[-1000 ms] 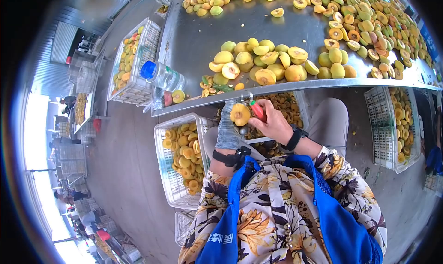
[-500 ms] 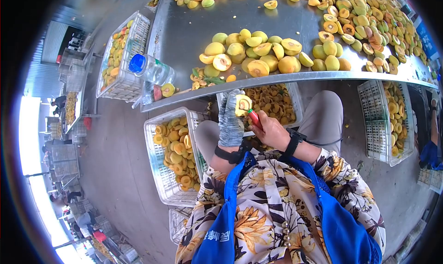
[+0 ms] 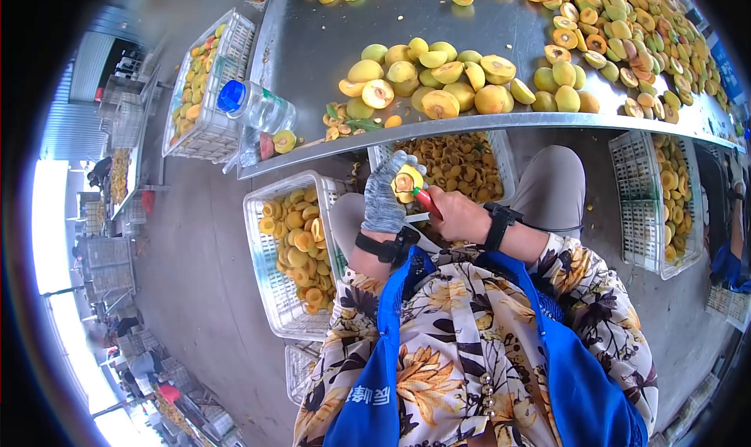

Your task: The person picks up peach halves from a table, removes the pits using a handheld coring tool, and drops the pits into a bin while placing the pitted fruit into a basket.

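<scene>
My left hand (image 3: pixel 382 199), in a grey knitted glove, is closed around a halved yellow peach (image 3: pixel 404 183) with its cut face turned up. My bare right hand (image 3: pixel 461 216) grips a pitting knife (image 3: pixel 426 201) by its red handle. The green collar of the knife is at the fruit's edge; its blade is mostly hidden against the flesh. Both hands are over my lap, just below the metal table's edge (image 3: pixel 469 122). On the table in front of them lies a group of peach halves (image 3: pixel 442 104), some cut side up.
A crate (image 3: pixel 508 164) of pitted halves or scraps stands between my knees. Another white crate (image 3: pixel 258 247) of halves is at my left, a third (image 3: pixel 632 185) at the right. A blue-capped bottle (image 3: pixel 266 111) lies near the table's left corner. More halves (image 3: pixel 618 32) heap at far right.
The peach half has tilted and come slightly left and down in my gloved fingers. The right hand has shifted slightly with the pitting knife, its tip still at the fruit.
</scene>
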Available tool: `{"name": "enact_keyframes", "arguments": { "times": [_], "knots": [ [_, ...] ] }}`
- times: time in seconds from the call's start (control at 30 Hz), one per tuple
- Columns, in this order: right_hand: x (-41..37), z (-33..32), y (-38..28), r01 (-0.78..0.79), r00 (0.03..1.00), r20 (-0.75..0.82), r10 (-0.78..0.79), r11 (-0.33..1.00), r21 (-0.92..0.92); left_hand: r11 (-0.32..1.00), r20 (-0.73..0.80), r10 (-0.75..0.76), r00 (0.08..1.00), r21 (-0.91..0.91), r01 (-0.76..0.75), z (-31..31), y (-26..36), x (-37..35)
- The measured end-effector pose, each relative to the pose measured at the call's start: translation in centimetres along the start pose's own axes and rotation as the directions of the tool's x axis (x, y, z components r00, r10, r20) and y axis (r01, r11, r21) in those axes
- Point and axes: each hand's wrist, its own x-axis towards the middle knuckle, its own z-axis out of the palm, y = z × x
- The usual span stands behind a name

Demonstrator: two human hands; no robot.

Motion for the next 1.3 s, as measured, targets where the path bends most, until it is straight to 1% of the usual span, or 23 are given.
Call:
{"name": "enact_keyframes", "arguments": {
  "times": [0.03,0.1,0.13,0.17,0.23,0.27,0.4,0.47,0.6,0.67,0.7,0.77,0.8,0.87,0.93,0.97,1.03,1.07,1.1,1.13,1.2,1.23,1.3],
  "knots": [
    [0.2,-0.1,0.0,-0.001,1.000,-0.001,0.001,1.000,-0.002,1.000,0.002,0.002,1.000,0.004,-0.002,0.1,-0.1,0.1],
    [0.4,0.7,-0.1,0.017,0.998,-0.066,-0.015,0.999,0.031,0.979,0.052,0.098,0.994,-0.185,-0.087,0.0,-0.4,0.5],
    [0.3,1.1,-0.3,0.017,0.988,-0.153,-0.010,0.999,0.047,0.973,0.093,0.171,0.981,-0.174,-0.153,-0.7,-1.0,1.2],
    [0.2,1.3,-0.4,0.018,0.971,-0.238,-0.003,0.998,0.063,0.973,0.095,0.171,0.981,-0.174,-0.153,-0.1,-0.7,1.0],
    [0.2,1.3,-0.3,0.021,0.968,-0.251,0.000,0.997,0.080,0.971,-0.062,0.185,0.981,-0.140,-0.192,1.2,-0.5,0.3],
    [0.1,1.4,-0.3,0.023,0.964,-0.266,0.004,0.995,0.096,0.969,-0.054,0.197,0.979,-0.139,-0.202,1.3,-0.6,0.3],
    [-0.1,1.2,0.0,0.024,0.966,-0.257,-0.002,0.996,0.085,0.957,-0.064,0.277,0.959,-0.074,-0.281,1.6,-1.4,0.2],
    [-0.4,1.3,-0.3,-0.010,0.970,-0.240,0.030,0.997,0.082,0.939,-0.076,0.342,0.936,0.064,-0.338,1.6,-1.6,0.1],
    [-0.8,1.6,-0.8,-0.115,0.976,-0.169,0.135,0.986,0.123,0.931,-0.068,0.362,0.930,0.072,-0.357,2.1,-1.3,-0.6],
    [-0.9,1.9,-0.7,-0.129,0.987,-0.087,0.137,0.988,0.084,0.993,0.070,0.116,0.991,0.011,-0.117,1.4,-0.1,-0.6],
    [-1.0,2.0,-0.7,-0.132,0.987,-0.083,0.139,0.987,0.087,0.993,0.065,0.113,0.991,0.012,-0.114,0.8,0.3,-0.7],
    [-0.9,1.2,-0.8,-0.151,0.989,0.017,0.150,0.979,0.136,0.990,0.243,-0.086,0.966,0.129,0.056,0.1,1.1,-0.2],
    [-0.7,0.5,-1.0,-0.148,0.989,0.019,0.147,0.979,0.138,0.992,0.245,-0.111,0.963,0.086,0.093,0.1,1.1,0.0],
    [-0.5,-0.7,-1.1,-0.177,0.979,0.129,0.158,0.972,0.157,0.995,0.199,-0.057,0.978,0.092,0.039,1.2,1.5,-0.4],
    [-0.5,-0.7,-1.0,-0.141,0.986,0.115,0.119,0.967,0.211,0.997,0.101,0.038,0.994,0.061,-0.044,2.2,1.7,-0.7],
    [-0.3,-0.7,-1.0,-0.099,0.993,0.093,0.077,0.961,0.260,0.997,0.100,0.044,0.994,0.061,-0.050,2.2,1.7,-1.0],
    [-0.1,-0.5,-1.2,-0.078,0.994,0.097,0.052,0.954,0.288,0.942,0.107,0.238,0.965,0.215,-0.256,2.3,1.5,-1.8],
    [-0.2,-0.1,-1.3,-0.067,0.994,0.106,0.035,0.946,0.317,0.960,0.027,0.244,0.969,0.138,-0.245,2.5,1.3,-1.7],
    [-0.3,0.1,-1.5,-0.058,0.993,0.117,0.018,0.937,0.345,0.960,0.021,0.244,0.970,0.140,-0.244,2.2,1.2,-1.4],
    [-0.4,0.1,-1.6,-0.058,0.993,0.121,0.017,0.936,0.347,0.985,0.031,0.152,0.988,0.073,-0.154,1.7,1.1,-1.0],
    [-0.7,-0.5,-2.4,-0.308,0.933,0.333,0.134,0.777,0.550,0.997,0.117,-0.005,0.993,-0.071,0.013,1.6,1.5,-1.0],
    [-0.8,-0.7,-2.5,-0.431,0.882,0.442,0.165,0.663,0.612,0.997,0.116,-0.004,0.993,-0.071,0.013,1.6,1.9,-1.0],
    [-1.0,-0.4,-2.2,-0.411,0.890,0.423,0.171,0.701,0.582,0.993,0.235,-0.092,0.968,0.091,0.072,1.4,2.5,-0.9]
  ]
}}
